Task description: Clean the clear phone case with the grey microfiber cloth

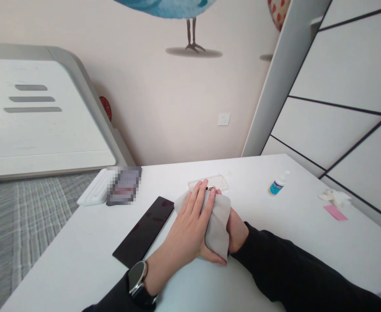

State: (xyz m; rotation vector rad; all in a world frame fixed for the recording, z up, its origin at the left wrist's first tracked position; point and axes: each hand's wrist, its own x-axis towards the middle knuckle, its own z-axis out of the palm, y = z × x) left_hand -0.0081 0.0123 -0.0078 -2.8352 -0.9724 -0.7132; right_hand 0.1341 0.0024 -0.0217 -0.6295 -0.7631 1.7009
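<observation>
Both hands working a grey cloth on the bench.

I'm pressing my left hand [190,225] flat, fingers released, on the cloth [214,225]; my right hand [237,229] is gripping it from beneath, beside a black slab [144,232] and clear case [218,180].

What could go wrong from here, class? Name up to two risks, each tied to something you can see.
1. The left hand and right hand press a grey cloth right beside the clear case; a wide wipe might knock it.
2. The small bottle lies on its side and may leak or roll.
</observation>
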